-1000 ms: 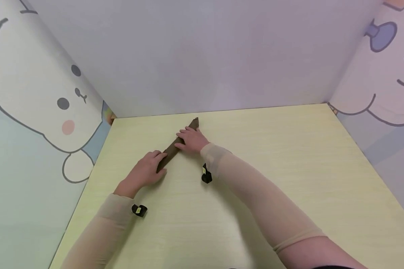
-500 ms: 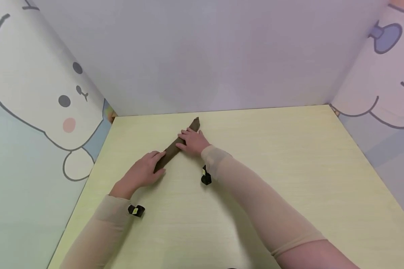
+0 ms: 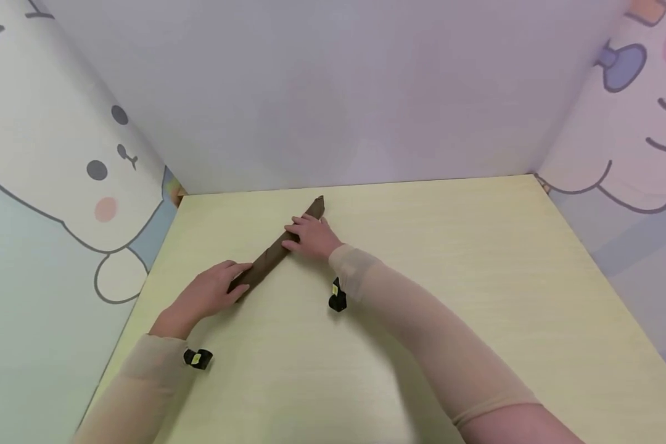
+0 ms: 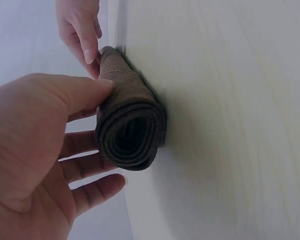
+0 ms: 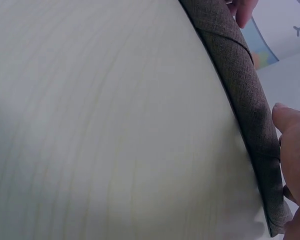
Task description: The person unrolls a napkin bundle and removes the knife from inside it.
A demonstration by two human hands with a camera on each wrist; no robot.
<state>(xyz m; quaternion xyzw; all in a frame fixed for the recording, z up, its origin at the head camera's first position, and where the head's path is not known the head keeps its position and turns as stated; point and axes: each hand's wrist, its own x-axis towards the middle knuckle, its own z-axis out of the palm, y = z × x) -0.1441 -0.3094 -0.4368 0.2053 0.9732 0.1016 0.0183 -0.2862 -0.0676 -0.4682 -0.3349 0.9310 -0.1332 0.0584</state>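
A dark brown rolled-up cloth (image 3: 267, 261) lies slantwise on the pale table, its far tip close to the back wall. At the roll's near end, my left hand (image 3: 204, 292) holds it between thumb and fingers. The left wrist view shows that end of the rolled cloth (image 4: 131, 135) as a spiral of layers, with the thumb on one side and fingers on the other. My right hand (image 3: 314, 238) grips the roll nearer the far tip, fingers over it and thumb on the near side. In the right wrist view, a fold line crosses the rolled cloth (image 5: 235, 65).
The pale wood-grain table (image 3: 449, 277) spreads to the right and in front. A plain wall (image 3: 355, 92) stands along its back edge. Cartoon-printed walls (image 3: 44, 154) close in both sides. A small black camera sits at each wrist.
My left hand has moved left and toward the body, and more of the roll shows between the hands. The right hand has stayed nearly in place.
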